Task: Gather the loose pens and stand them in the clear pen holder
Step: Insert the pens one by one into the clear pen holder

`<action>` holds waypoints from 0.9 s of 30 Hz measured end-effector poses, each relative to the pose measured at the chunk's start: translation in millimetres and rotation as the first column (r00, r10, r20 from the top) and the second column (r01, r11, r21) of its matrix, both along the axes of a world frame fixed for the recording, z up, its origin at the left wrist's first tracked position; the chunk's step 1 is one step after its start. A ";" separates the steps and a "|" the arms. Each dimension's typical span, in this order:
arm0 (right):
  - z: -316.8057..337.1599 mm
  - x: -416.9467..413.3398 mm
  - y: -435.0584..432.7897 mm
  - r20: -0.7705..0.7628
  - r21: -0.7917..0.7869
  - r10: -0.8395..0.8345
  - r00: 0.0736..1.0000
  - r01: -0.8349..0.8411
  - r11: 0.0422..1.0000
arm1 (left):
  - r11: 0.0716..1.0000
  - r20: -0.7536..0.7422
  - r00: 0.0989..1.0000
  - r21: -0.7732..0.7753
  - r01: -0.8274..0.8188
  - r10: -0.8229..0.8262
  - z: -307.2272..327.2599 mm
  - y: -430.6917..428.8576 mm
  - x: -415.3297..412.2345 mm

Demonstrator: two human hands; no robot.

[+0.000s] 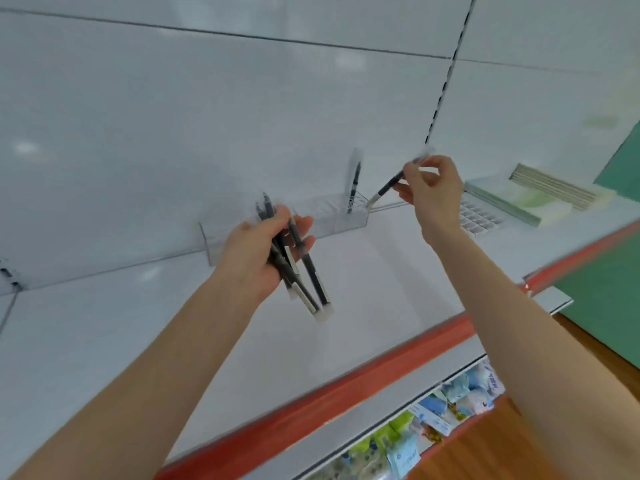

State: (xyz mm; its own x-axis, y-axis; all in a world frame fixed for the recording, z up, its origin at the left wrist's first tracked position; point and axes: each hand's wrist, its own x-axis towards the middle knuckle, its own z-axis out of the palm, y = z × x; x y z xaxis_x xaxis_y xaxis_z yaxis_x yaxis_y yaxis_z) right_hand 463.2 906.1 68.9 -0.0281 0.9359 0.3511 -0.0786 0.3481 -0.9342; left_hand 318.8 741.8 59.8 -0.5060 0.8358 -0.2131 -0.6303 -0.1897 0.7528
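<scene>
Through the head camera, I am clutching a bundle of black pens in my left grip. My fingers are curling round their middles, and their white ends are hanging toward 5 o'clock. This grip is hovering just in front of the clear pen holder, which is sitting at the back of the white shelf, just toward 12 o'clock from the middle of the view. A standing pen is leaning slightly in the holder's right end. My right grip, at 2 o'clock, is pinching a single pen between thumb and fingertips. That pen is slanting down toward 8 o'clock with its pale tip reaching the holder's right end; I cannot tell whether it is inside. Notebooks are lying at 3 o'clock, well apart from the holder.
</scene>
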 end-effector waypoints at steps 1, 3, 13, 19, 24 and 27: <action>0.1 -2.3 14.3 0.025 0.024 0.009 1.000 -0.010 1.000 | 1.000 0.001 1.000 -0.005 -0.022 0.022 -1.0 8.1 2.0; 0.7 -7.8 40.6 0.074 0.059 0.053 0.996 -0.057 0.997 | 0.997 0.003 0.997 -0.013 -0.080 0.080 -2.8 24.0 7.1; -3.2 -32.6 115.2 0.392 0.140 0.284 0.875 -0.362 0.922 | 0.952 -0.006 0.952 0.003 -0.306 0.306 -12.7 66.6 38.3; -21.4 -44.6 130.7 0.553 0.069 0.328 0.766 -0.435 0.898 | 0.948 -0.054 0.946 0.010 -0.319 0.319 -16.0 73.2 44.8; -22.5 -49.1 131.7 0.578 0.043 0.349 0.738 -0.454 0.890 | 0.952 -0.094 0.948 0.018 -0.305 0.305 -15.8 79.8 44.8; -14.5 -37.1 126.0 0.621 0.064 0.269 0.737 -0.389 0.919 | 0.959 -0.136 0.949 0.027 -0.283 0.284 -16.2 82.8 45.5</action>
